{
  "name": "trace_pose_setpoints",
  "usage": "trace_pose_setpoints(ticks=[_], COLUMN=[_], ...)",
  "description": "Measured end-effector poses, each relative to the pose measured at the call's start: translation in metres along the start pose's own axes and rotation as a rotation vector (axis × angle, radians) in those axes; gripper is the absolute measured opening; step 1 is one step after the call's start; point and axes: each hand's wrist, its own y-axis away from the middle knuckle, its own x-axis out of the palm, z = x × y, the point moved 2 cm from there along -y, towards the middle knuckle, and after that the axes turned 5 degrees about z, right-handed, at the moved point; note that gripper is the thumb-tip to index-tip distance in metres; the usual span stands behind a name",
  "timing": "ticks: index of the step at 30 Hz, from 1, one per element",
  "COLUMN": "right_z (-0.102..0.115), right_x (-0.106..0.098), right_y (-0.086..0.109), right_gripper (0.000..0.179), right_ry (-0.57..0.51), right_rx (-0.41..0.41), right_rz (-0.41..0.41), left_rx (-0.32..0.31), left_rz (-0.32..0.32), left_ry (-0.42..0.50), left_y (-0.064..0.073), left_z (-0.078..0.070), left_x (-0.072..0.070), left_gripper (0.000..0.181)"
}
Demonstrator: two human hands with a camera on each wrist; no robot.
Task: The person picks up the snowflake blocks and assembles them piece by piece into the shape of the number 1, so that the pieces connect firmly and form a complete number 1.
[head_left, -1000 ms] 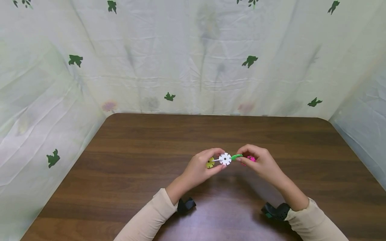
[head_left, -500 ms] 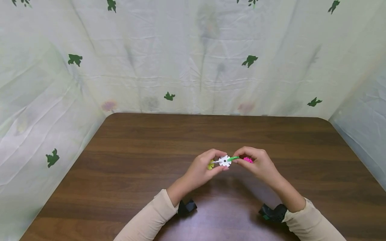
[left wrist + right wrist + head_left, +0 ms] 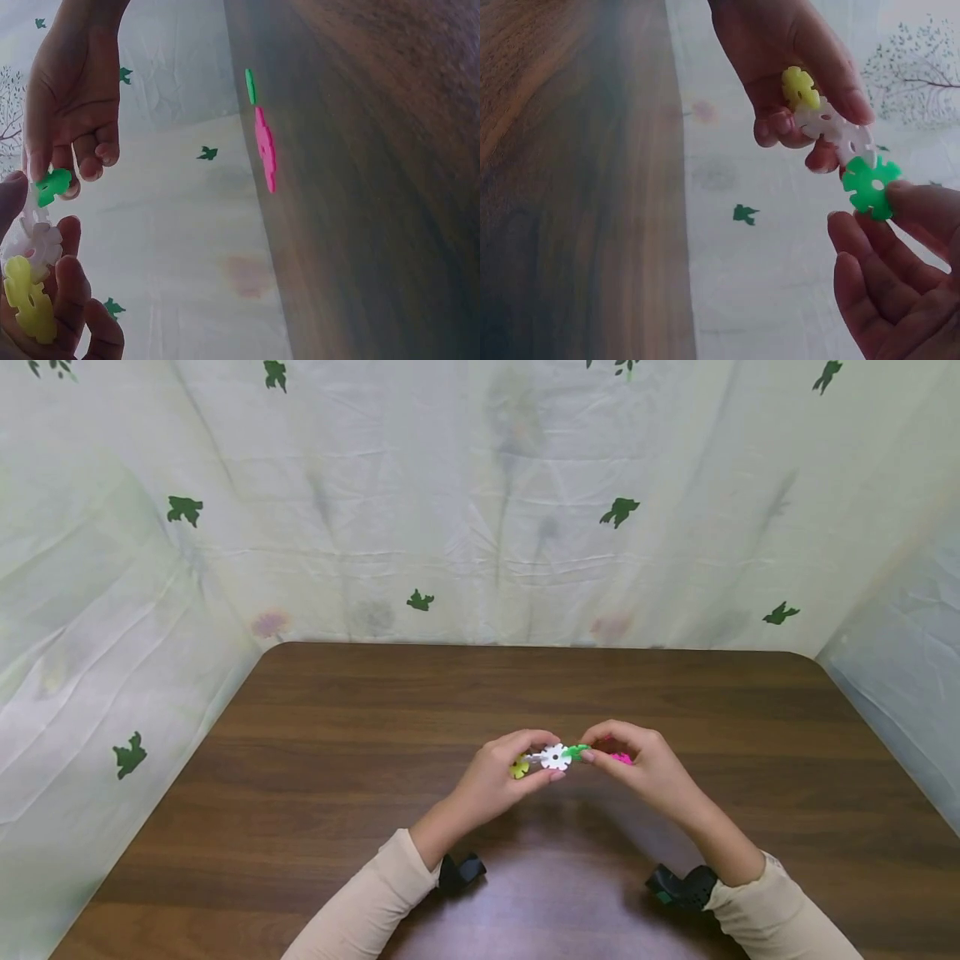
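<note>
My left hand (image 3: 498,772) pinches a short chain of notched snowflake discs between thumb and fingers. The chain has a yellow disc (image 3: 800,87) at one end, then a white disc (image 3: 819,118) and another white disc (image 3: 556,757). My right hand (image 3: 652,768) pinches a green snowflake disc (image 3: 873,187) between thumb and fingertips. Its edge meets the end white disc, overlapping it in the right wrist view; whether the slots are locked cannot be told. Both hands are raised above the table.
The brown wooden table (image 3: 360,735) bears a pink snowflake disc (image 3: 265,150), partly hidden behind my right hand in the head view, and a green piece (image 3: 250,86) seen edge-on beside it. A pale curtain (image 3: 450,510) surrounds the table. Both wrists wear black cameras (image 3: 682,887).
The green disc has come up against the end white disc and turned to show more of its face. Both hands have shifted only slightly, the right one a little leftward.
</note>
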Motion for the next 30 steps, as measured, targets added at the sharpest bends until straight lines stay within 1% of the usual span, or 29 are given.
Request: trace_pose_setpoints(ticks=[3,6,9,12,14,16,19,21,24,26,30], right_z=[0.001,0.0,-0.007,-0.019,-0.027,-0.033,-0.036,-0.037,-0.037,-0.037,-0.036], right_x=[0.0,0.001,0.003,0.005,0.007,0.009,0.013,0.015,0.017,0.018,0.014], right_y=[0.0,0.001,0.001,0.002,0.003,0.003,0.003,0.003,0.003,0.004,0.005], right_gripper=[0.014,0.012,0.011,0.012,0.012,0.012,0.012,0.013,0.014,0.016,0.022], right_ry=[-0.004,-0.03,-0.072,-0.134,-0.174,-0.206,-0.252,-0.279,-0.299,-0.273,-0.161], right_rx=[0.011,0.019,0.02,0.034,0.042,0.051,0.048,0.054,0.075,0.086,0.077], right_rz=[0.008,0.016,0.027,0.046,0.057,0.062,0.073,0.081,0.091,0.087,0.047], left_rx=[0.006,0.019,0.037,0.05,0.065,0.082,0.107,0.111,0.11,0.108,0.107], left_rz=[0.013,0.021,0.026,0.029,0.026,0.013,-0.019,-0.045,-0.071,-0.078,-0.08], left_ry=[0.017,0.045,0.073,0.084,0.063,0.01,-0.092,-0.15,-0.19,-0.198,-0.186], left_y=[0.0,0.0,0.0,0.0,0.0,0.0,0.0,0.0,0.001,0.001,0.001], left_z=[0.001,0.0,-0.001,-0.003,-0.004,-0.005,-0.007,-0.007,-0.008,-0.008,-0.008], left_x=[0.001,0.001,0.002,0.002,0.002,0.003,0.003,0.004,0.004,0.004,0.003], left_gripper=[0.031,0.032,0.033,0.033,0.035,0.038,0.041,0.04,0.036,0.033,0.033])
